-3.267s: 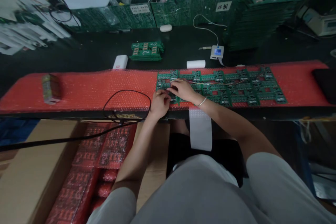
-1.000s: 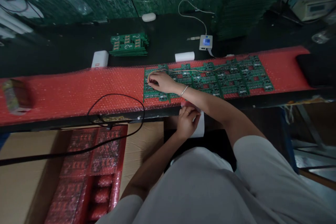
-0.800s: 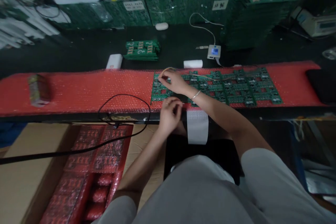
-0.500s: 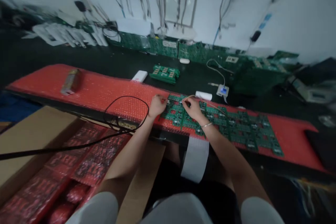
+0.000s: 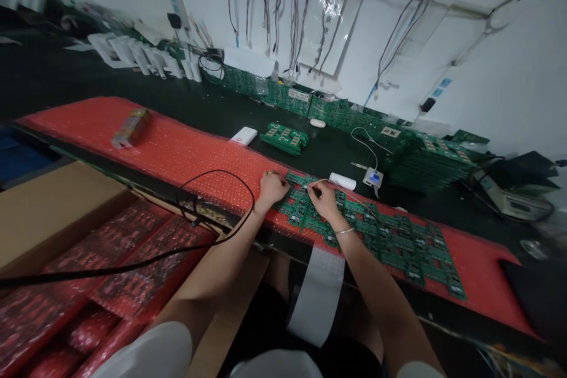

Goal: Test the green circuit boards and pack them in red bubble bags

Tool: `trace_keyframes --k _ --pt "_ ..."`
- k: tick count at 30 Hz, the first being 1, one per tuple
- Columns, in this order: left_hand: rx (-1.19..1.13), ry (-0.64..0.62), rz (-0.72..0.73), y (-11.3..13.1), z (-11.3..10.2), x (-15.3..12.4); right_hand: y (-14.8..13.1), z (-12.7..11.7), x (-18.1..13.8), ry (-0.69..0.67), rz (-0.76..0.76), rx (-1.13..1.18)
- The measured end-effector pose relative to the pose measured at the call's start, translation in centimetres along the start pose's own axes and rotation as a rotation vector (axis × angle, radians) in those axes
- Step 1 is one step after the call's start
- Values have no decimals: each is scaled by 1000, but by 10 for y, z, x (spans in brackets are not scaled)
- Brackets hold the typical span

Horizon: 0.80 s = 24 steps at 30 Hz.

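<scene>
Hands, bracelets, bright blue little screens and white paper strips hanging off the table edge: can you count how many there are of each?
Hands: 2, a left hand and a right hand
Bracelet: 1
Bright blue screen: 1
White paper strip: 1
Total: 5

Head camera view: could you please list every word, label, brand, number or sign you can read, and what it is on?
None reads with certainty; all are too small or blurred:
Hanging sheet: a column of dark characters.
Left label: small lines of writing.
Right label: large characters.
White box: small red mark.
Small white device: lit blue screen.
</scene>
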<state>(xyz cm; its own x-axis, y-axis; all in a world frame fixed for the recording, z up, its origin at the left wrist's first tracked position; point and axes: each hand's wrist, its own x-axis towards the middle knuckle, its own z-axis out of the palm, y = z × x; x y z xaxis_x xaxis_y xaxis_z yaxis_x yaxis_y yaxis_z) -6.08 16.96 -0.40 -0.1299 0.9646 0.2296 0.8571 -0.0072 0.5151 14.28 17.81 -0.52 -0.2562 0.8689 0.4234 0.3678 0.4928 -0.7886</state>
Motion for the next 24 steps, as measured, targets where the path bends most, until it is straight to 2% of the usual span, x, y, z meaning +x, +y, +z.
trace_keyframes --k 3,7,11,13,15,19,24 --pt "20 4 -44 3 0 -1 1 0 0 0 -9 -4" --pt "-11 -11 6 -1 -8 -8 4 0 -1 4 -13 -19" --pt "-48 -46 205 -9 -18 -22 6 0 -2 0 -9 -36" --pt "-17 -50 338 -10 -19 -29 6 0 -2 0 -6 -40" --pt "48 -37 398 -8 -18 -34 5 -1 -3 -3 0 -45" --pt "141 -13 402 -4 -13 -39 4 -2 -3 -2 -12 -45" --pt "58 -6 391 -9 -12 -42 5 -4 -2 -2 17 -16"
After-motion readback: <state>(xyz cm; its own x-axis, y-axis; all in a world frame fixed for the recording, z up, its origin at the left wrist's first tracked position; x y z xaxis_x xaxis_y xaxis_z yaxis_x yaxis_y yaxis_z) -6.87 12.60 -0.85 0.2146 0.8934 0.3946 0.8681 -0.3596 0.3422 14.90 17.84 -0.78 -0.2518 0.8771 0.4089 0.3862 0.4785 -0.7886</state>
